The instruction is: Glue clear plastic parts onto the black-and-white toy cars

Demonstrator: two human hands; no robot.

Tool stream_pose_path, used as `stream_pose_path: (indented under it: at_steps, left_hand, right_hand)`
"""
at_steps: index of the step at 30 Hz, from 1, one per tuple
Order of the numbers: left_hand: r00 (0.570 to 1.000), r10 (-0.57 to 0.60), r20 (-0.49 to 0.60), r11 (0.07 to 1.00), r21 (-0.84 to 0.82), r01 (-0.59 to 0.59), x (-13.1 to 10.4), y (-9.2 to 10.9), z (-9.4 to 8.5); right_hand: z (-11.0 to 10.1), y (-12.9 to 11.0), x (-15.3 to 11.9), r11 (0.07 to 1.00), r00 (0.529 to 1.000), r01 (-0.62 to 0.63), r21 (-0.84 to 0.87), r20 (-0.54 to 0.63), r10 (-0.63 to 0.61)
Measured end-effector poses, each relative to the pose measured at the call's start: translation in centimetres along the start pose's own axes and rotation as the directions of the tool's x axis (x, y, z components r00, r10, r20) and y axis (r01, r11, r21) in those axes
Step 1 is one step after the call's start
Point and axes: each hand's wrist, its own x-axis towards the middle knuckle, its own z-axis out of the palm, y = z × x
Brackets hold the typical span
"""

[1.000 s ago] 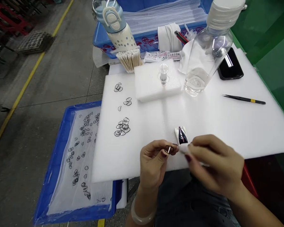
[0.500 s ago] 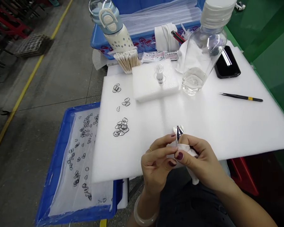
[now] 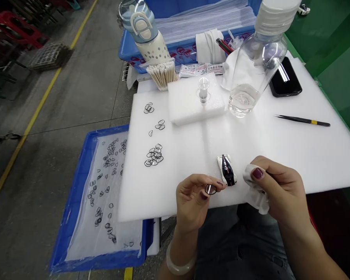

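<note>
From the head camera, your left hand (image 3: pixel 194 202) pinches a small dark-rimmed lens (image 3: pixel 210 189) between thumb and fingertips, held just above the near edge of the white foam sheet (image 3: pixel 280 151). Your right hand (image 3: pixel 280 190) is closed around a bunched white wipe (image 3: pixel 255 190), thumb pressed on top of it, also at the near edge and a little apart from the left hand. Between the two hands, lying on the foam, is a small white-and-black clip-like piece (image 3: pixel 226 169), just beside the lens but not touching it as far as can be told.

Toward the left edge of the foam lie small groups of loose lenses (image 3: pixel 153 156), more of them further back. A white foam block (image 3: pixel 196 102) with a small clear stem (image 3: pixel 203 89) standing on it sits toward the far edge, with a clear bottle (image 3: pixel 255 74) holding a little liquid just to its right. Black tweezers (image 3: pixel 303 121) lie near the right edge, and a dark phone (image 3: pixel 286 81) sits at the far right corner. A bundle of cotton swabs (image 3: pixel 162 74) and a pale drinking bottle (image 3: pixel 146 33) stand past the far edge. Left of the foam, lower down, a blue tray (image 3: pixel 76 202) holds many scattered lenses.
</note>
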Motion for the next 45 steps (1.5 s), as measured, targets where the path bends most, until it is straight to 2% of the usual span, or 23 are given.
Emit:
stream_pose_path:
  at_steps: [2,4,6,8,11,13,14,16,18,19,21,22,23,25,27,28,30,32,35,40,45]
  left_hand:
    - [1.000,0.000,-0.014,1.000,0.012,0.000,0.1,0.0,0.1]
    - [0.999,-0.006,-0.042,1.000,0.023,0.007,0.2,0.0,0.2]
    - [0.997,-0.019,-0.080,0.999,0.031,0.021,0.0,0.0,0.2]
    - [0.993,-0.038,-0.112,0.998,0.038,0.042,-0.1,0.0,0.2]
    - [0.989,-0.067,-0.135,0.996,0.047,0.074,-0.3,0.0,0.1]
    - [0.988,-0.069,-0.135,0.996,0.049,0.077,-0.3,0.1,0.1]
    - [0.989,-0.063,-0.132,0.997,0.045,0.070,-0.2,0.1,0.1]
    - [0.992,-0.043,-0.119,0.998,0.045,0.048,-0.2,0.1,0.1]
    - [0.996,-0.005,-0.091,0.996,0.086,0.013,-0.4,0.3,-0.2]
    - [0.997,0.022,-0.075,0.990,0.141,-0.011,-0.5,0.4,-0.3]
    - [0.993,0.108,-0.045,0.933,0.349,-0.086,-0.8,0.5,-0.6]
    - [0.985,0.173,-0.023,0.861,0.489,-0.140,-1.0,0.6,-0.7]
    - [0.969,0.248,0.015,0.752,0.628,-0.202,-1.0,0.6,-0.7]
    - [0.917,0.370,0.147,0.477,0.817,-0.323,-0.9,0.6,-0.4]
    - [0.862,0.416,0.291,0.259,0.871,-0.418,-0.6,0.3,0.0]
    - [0.842,0.410,0.349,0.193,0.870,-0.454,-0.5,0.1,0.2]
    - [0.822,0.374,0.430,0.117,0.857,-0.501,-0.2,-0.3,0.4]
    - [0.819,0.337,0.464,0.077,0.853,-0.516,0.0,-0.5,0.6]
    - [0.840,0.322,0.437,0.052,0.877,-0.477,0.1,-0.5,0.6]
    - [0.901,0.294,0.319,0.127,0.921,-0.368,0.3,-0.4,0.5]
    - [0.924,0.259,0.283,0.148,0.933,-0.327,0.3,-0.3,0.6]
  right_hand:
    - [0.1,0.1,-0.1,0.991,0.992,0.125,-0.037,-0.020,-0.126]
    - [0.7,0.0,-0.4,0.958,0.962,0.271,-0.097,0.006,-0.272]
    - [1.6,-0.1,-0.6,0.871,0.898,0.439,-0.221,0.083,-0.432]
    - [2.5,-0.3,-0.6,0.715,0.808,0.585,-0.384,0.193,-0.557]
    - [3.0,-0.7,-0.3,0.493,0.702,0.690,-0.530,0.323,-0.635]
    - [2.3,-1.0,0.1,0.425,0.655,0.738,-0.525,0.402,-0.640]
    - [1.6,-1.2,0.4,0.428,0.651,0.746,-0.511,0.424,-0.629]
    - [0.1,-1.4,0.9,0.494,0.694,0.715,-0.495,0.411,-0.592]
    - [-1.3,-1.3,1.4,0.612,0.792,0.604,-0.511,0.296,-0.534]
    - [-1.9,-1.1,1.5,0.668,0.840,0.533,-0.519,0.225,-0.495]
    - [-2.5,-0.7,1.6,0.755,0.907,0.402,-0.519,0.115,-0.405]
    - [-2.6,-0.4,1.6,0.783,0.929,0.352,-0.513,0.093,-0.357]
    - [-2.6,-0.1,1.5,0.798,0.943,0.319,-0.511,0.091,-0.319]
    - [-2.3,0.4,1.4,0.799,0.954,0.296,-0.523,0.116,-0.278]
    - [-2.0,0.7,1.3,0.776,0.953,0.299,-0.556,0.139,-0.267]
    - [-1.8,0.8,1.3,0.761,0.953,0.301,-0.574,0.147,-0.266]
    - [-1.6,0.9,1.3,0.740,0.953,0.301,-0.602,0.169,-0.250]
    - [-1.5,1.0,1.4,0.721,0.954,0.298,-0.626,0.202,-0.219]
    - [-1.6,1.0,1.5,0.695,0.954,0.294,-0.656,0.248,-0.169]
    - [-1.6,1.0,1.6,0.664,0.953,0.295,-0.687,0.258,-0.156]
    - [-1.4,1.0,1.6,0.647,0.958,0.281,-0.709,0.242,-0.151]
